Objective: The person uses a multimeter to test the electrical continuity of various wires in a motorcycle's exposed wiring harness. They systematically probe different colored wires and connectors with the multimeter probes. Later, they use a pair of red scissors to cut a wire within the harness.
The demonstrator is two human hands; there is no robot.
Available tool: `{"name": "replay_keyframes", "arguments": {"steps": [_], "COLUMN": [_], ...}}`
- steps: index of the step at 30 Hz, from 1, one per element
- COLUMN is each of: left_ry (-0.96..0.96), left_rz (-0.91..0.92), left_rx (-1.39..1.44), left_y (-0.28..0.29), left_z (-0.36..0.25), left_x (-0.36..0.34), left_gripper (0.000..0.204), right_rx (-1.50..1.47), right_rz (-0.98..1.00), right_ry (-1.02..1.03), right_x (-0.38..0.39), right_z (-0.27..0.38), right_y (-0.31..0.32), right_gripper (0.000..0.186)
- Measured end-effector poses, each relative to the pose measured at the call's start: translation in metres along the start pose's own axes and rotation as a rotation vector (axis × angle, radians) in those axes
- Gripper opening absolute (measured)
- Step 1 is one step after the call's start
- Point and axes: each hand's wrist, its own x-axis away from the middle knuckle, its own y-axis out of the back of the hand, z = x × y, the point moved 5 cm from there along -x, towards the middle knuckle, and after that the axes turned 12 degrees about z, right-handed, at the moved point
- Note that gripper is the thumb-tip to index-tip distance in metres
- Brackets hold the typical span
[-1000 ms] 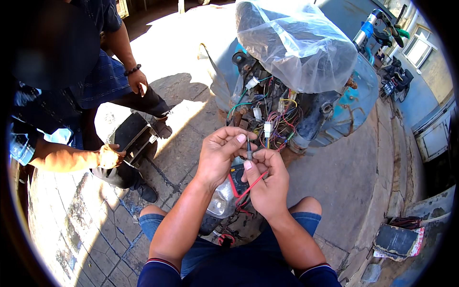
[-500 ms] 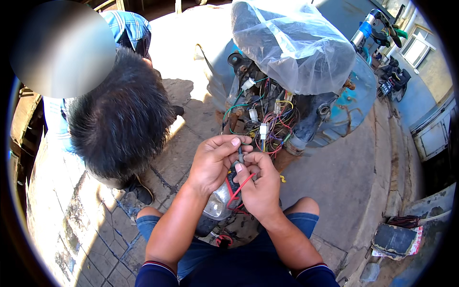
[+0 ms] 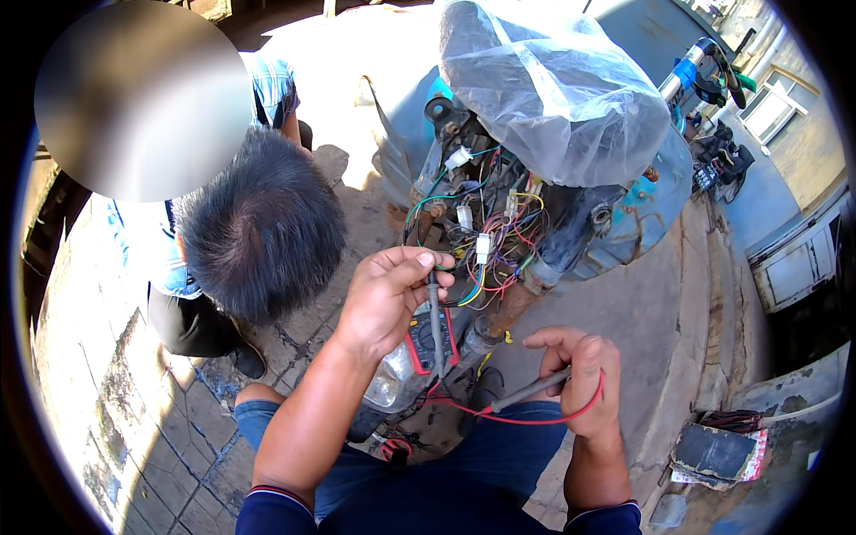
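Note:
In front of the exposed wiring, my left hand [image 3: 383, 299] pinches the upper end of a grey test probe [image 3: 435, 325], which hangs downward. A dark wire runs by its fingertips; whether they grip that too I cannot tell. My right hand [image 3: 587, 383] is lower and to the right, its fingers closed around a second grey test probe [image 3: 535, 389]. This probe's red lead [image 3: 535, 421] loops under the hand. Behind the hanging probe lies a red-and-black multimeter [image 3: 417, 348]. Several white connectors, such as the nearest white plug [image 3: 483, 247], sit among the coloured wires [image 3: 513, 227].
Clear plastic covers the vehicle's seat [image 3: 553, 98] beyond the wiring. A rusty metal tube [image 3: 513, 312] and a silver, rounded part [image 3: 392, 379] lie near my knees. Another person [image 3: 259, 227] crouches at the left. A dark flat object [image 3: 713, 450] rests at the lower right.
My right hand has moved away from my left, rightward and down, carrying the probe with the red lead. The multimeter now shows more fully. The other person appears farther right in view.

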Motion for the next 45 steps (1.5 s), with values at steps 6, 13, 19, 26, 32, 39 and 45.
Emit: {"name": "replay_keyframes", "arguments": {"steps": [6, 13, 19, 26, 32, 39, 45], "left_ry": [0.015, 0.024, 0.040, 0.036, 0.040, 0.035, 0.067], "left_rz": [-0.021, -0.021, -0.025, -0.045, -0.023, -0.042, -0.042], "left_rx": [-0.004, -0.008, -0.011, -0.003, 0.006, -0.015, -0.027], "left_y": [0.001, 0.003, 0.003, 0.002, 0.001, -0.001, 0.003], "left_z": [-0.006, -0.009, -0.010, -0.012, -0.012, -0.015, -0.019], "left_x": [-0.002, -0.004, -0.006, -0.005, -0.007, -0.007, -0.015], "left_gripper": [0.016, 0.017, 0.019, 0.020, 0.018, 0.020, 0.022], "right_rx": [-0.769, -0.061, 0.220, 0.217, 0.256, 0.315, 0.246], "right_rz": [-0.152, -0.444, -0.431, -0.403, -0.386, -0.371, -0.393], "right_ry": [0.144, 0.339, 0.379, 0.355, 0.364, 0.376, 0.346], "right_x": [-0.014, -0.051, -0.087, -0.097, -0.100, -0.101, -0.102], "right_z": [-0.004, 0.018, 0.020, 0.017, 0.017, 0.014, 0.015], "right_y": [0.021, 0.009, 0.004, 0.003, 0.005, 0.007, 0.008], "right_gripper": [0.060, 0.026, 0.025, 0.024, 0.024, 0.024, 0.022]}}
